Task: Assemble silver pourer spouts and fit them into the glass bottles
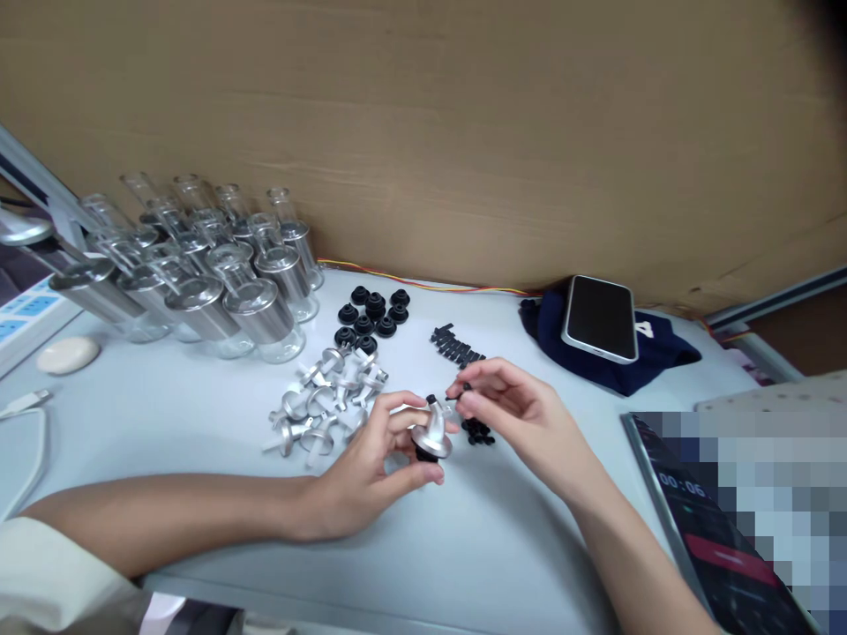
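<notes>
My left hand [384,463] holds a silver bottle pourer [435,430] upright between thumb and fingers. The pourer has a black stopper at its base and a small black tip on top. Just right of it, my right hand [509,401] pinches a small black piece [465,389] between thumb and forefinger, close to the pourer's tip; its exact shape is hard to make out. Below those fingers lie several small black caps [477,432]. Loose silver pourer spouts [321,401] are heaped left of my left hand. Behind them sit several black ribbed stoppers [363,324].
Several glass bottles [265,309] with steel sleeves stand at the back left. Black strips [456,346] lie in a row mid-table. A phone [601,317] rests on dark blue cloth [552,339]. At left are a white oval object [68,354], cable [40,454] and power strip [30,309]; a screen [694,503] is right.
</notes>
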